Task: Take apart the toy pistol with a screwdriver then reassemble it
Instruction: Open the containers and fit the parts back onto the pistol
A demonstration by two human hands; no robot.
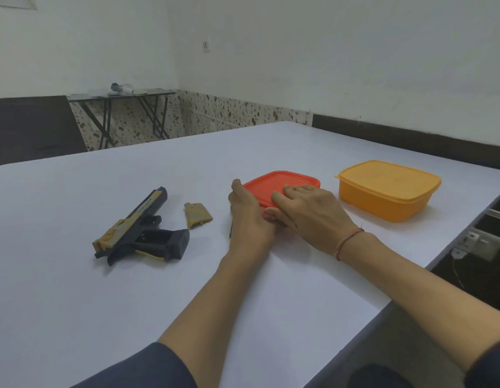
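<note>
The black and gold toy pistol (139, 231) lies on its side on the white table (103, 317), left of my hands. Just to its right rests a detached gold grip panel (198, 215). A red box with a red lid (282, 182) sits at the table's middle. My left hand (247, 217) grips the box's left side, its fingers hidden behind it. A thin dark rod (231, 231), perhaps the screwdriver, shows at that hand's left edge. My right hand (310, 210) lies on the lid with fingers flat and its thumb against the near corner.
An orange lidded box (388, 190) stands to the right, near the table's right edge. The table's right edge drops to a dark floor. A small folding table (123, 93) stands by the far wall.
</note>
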